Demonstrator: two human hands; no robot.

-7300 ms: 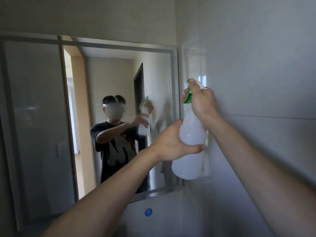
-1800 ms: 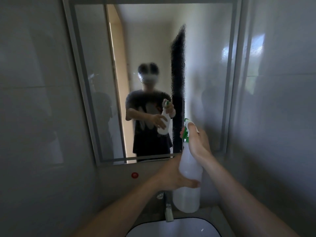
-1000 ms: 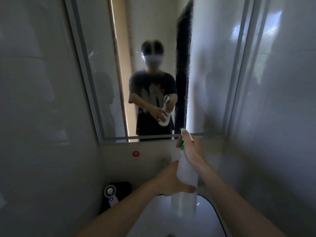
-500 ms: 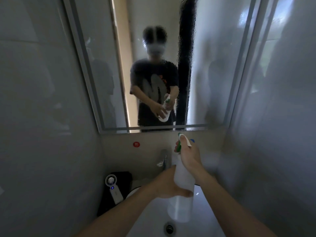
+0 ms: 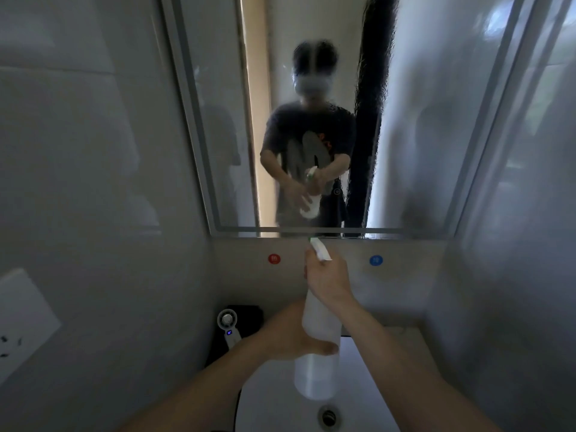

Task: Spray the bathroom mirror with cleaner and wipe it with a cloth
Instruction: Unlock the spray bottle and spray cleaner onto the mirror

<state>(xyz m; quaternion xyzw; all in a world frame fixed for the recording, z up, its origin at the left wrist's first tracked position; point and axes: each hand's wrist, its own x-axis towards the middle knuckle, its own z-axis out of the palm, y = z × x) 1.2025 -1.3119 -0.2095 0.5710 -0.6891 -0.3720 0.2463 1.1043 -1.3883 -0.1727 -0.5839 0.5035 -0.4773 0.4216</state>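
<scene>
The framed bathroom mirror (image 5: 420, 120) fills the upper wall, and fine spray droplets blur its glass. I hold a translucent white spray bottle (image 5: 318, 372) with a green and white trigger head upright over the sink, below the mirror's lower edge. My right hand (image 5: 328, 277) grips the bottle's neck at the trigger. My left hand (image 5: 293, 336) wraps around the bottle's body from the left. No cloth is in view.
A white sink (image 5: 274, 400) with a drain (image 5: 327, 416) lies under the bottle. A small white handheld fan (image 5: 229, 327) stands on a black object at the sink's left. Red (image 5: 274, 258) and blue (image 5: 376, 260) dots mark the wall. A white socket plate (image 5: 21, 319) sits on the left wall.
The bottle and both hands have come down from in front of the mirror to over the sink. The view has tilted down, showing more of the sink and its drain.
</scene>
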